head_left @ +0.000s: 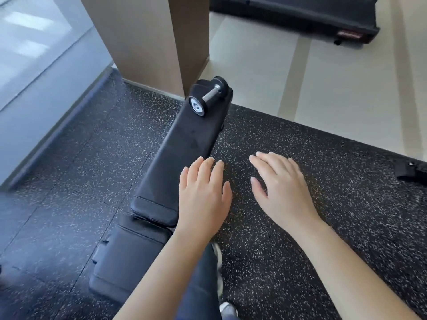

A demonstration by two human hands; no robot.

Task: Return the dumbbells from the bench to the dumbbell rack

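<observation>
One small dumbbell (209,96) with black round ends and a chrome handle lies across the far end of a long black padded bench (182,146). My left hand (203,192) hovers flat over the bench's near right edge, fingers apart, holding nothing. My right hand (280,184) is stretched out beside it over the floor, also empty with fingers spread. Both hands are well short of the dumbbell. No dumbbell rack is in view.
Black speckled rubber floor (300,227) surrounds the bench. A beige square column (150,42) stands just behind the bench's far end. A black treadmill base (300,17) sits at the top right on pale flooring. A dark strap-like item (411,172) lies at the right edge.
</observation>
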